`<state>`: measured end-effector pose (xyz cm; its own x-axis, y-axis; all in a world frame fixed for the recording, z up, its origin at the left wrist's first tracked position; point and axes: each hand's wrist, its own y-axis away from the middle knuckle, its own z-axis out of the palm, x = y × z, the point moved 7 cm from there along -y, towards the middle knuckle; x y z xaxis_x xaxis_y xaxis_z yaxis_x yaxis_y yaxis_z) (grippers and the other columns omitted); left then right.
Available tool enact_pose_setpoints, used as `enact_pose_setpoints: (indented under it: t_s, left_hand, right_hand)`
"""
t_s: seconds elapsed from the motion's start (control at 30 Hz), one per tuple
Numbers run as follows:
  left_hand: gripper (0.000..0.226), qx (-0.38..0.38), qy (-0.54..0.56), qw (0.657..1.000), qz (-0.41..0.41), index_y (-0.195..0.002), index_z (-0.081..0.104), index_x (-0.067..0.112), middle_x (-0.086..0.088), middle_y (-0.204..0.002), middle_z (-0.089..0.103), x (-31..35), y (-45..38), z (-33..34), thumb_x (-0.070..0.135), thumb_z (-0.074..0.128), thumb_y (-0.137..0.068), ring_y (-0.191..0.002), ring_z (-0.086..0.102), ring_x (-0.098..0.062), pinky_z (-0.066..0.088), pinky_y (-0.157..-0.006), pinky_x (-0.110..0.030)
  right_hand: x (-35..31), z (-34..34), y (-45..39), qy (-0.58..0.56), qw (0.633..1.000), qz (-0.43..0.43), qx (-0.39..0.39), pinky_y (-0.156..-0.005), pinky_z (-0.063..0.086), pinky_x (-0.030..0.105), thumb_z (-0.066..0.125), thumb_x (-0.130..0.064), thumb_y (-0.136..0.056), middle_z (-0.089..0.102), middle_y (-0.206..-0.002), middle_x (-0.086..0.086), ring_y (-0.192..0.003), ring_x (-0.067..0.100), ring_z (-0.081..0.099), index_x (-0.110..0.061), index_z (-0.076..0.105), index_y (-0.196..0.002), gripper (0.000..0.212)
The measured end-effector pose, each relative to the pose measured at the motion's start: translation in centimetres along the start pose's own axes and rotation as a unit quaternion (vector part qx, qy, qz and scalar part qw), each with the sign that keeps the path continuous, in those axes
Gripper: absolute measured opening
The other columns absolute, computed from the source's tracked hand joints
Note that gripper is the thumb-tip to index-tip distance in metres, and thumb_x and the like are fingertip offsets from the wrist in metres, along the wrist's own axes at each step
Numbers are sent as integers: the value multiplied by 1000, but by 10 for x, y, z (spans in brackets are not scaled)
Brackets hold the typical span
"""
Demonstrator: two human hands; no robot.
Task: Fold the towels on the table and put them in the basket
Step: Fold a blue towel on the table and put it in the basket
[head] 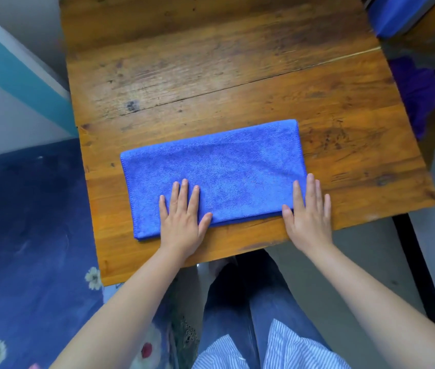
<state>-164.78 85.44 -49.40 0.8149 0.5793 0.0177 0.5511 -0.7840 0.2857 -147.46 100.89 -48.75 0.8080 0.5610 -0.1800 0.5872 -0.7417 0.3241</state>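
A blue towel [219, 169] lies folded into a long rectangle on the near part of the wooden table [211, 75]. My left hand [181, 217] presses flat on the towel's near edge, left of centre, fingers straight. My right hand [308, 214] lies flat at the towel's right end, half on the cloth and half on the wood. At the top right, beside the table, stands a container [429, 25] with blue cloth [394, 14] in it, only partly in view.
A purple cloth [418, 94] hangs off the table's right side. A dark blue flowered bedcover [30, 235] lies to the left. A wall with a teal stripe [11, 67] rises at the far left. My legs are under the table's near edge.
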Motion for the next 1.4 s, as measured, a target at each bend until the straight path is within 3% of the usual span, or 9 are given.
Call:
enact_pose_setpoints:
  t_s: [0.17,0.33,0.53,0.7,0.83,0.97,1.13,1.27,1.4]
  left_hand:
    - [62,58,81,993,60,-126,53,-4,-25,-134,50,24,-38,-33,37,33,-84,-124,47,-45,36,-102,-55]
    - [63,-4,78,997,29,-148,14,12,-7,-158,6,32,-96,-41,46,23,-95,-147,0,-25,1,-118,-39]
    - [91,-30,73,997,22,-149,13,18,-2,-158,5,19,-100,-31,58,-7,-69,-147,-1,-21,-5,-117,-37]
    - [89,-18,72,997,-10,-148,20,16,-4,-157,11,-12,-92,-35,53,-8,-71,-147,3,-23,-1,-117,-39]
    - [73,-36,54,994,-89,-146,25,24,-4,-158,11,-63,-80,-29,52,9,-81,-146,1,-27,0,-116,-48]
    - [53,-64,80,984,-145,-146,23,29,-1,-158,6,-91,-75,-25,46,27,-96,-146,-4,-29,2,-113,-56]
    - [52,-32,83,982,-168,-147,23,19,-12,-157,4,-77,-85,-39,36,34,-98,-145,-4,-32,-2,-112,-58]
    - [57,14,103,995,-7,-134,45,2,-23,-146,35,-8,-111,-56,35,37,-88,-138,29,-38,19,-110,-57]
    - [44,18,115,988,100,-130,46,3,-13,-139,45,70,-142,-73,21,46,-90,-129,40,-29,27,-106,-43]
  right_hand:
    - [16,-19,0,-52,994,96,19,-87,45,56,36,-35,-83,49,-129,31,-111,47,53,12,48,-122,62]
    - [12,-27,-13,-78,980,184,22,-93,36,46,54,-25,-88,33,-143,18,-120,38,41,-2,31,-139,61]
    - [-15,-21,-24,-46,994,79,51,-90,35,66,56,4,-66,52,-130,26,-117,46,51,0,57,-119,54]
    - [-86,-37,-69,5,993,-106,46,-88,44,59,50,-16,-70,60,-126,12,-115,33,57,-10,63,-115,47]
    - [-119,-17,-103,54,970,-229,-66,-116,1,49,30,-35,-97,9,-156,0,-145,22,7,-25,20,-145,50]
    - [-74,-27,-118,34,989,-136,-40,-116,-3,42,11,-50,-89,7,-157,0,-145,21,2,-24,15,-146,63]
    - [-6,-47,-86,-59,996,59,14,-115,8,46,34,-33,-93,10,-155,13,-144,29,7,-8,19,-145,59]
    - [0,-42,-34,-80,989,124,21,-98,34,49,53,-25,-86,46,-133,21,-125,38,40,2,38,-135,58]
    - [-3,-31,-11,-103,978,181,-13,-87,37,49,62,-21,-83,50,-123,22,-112,40,46,0,37,-135,61]
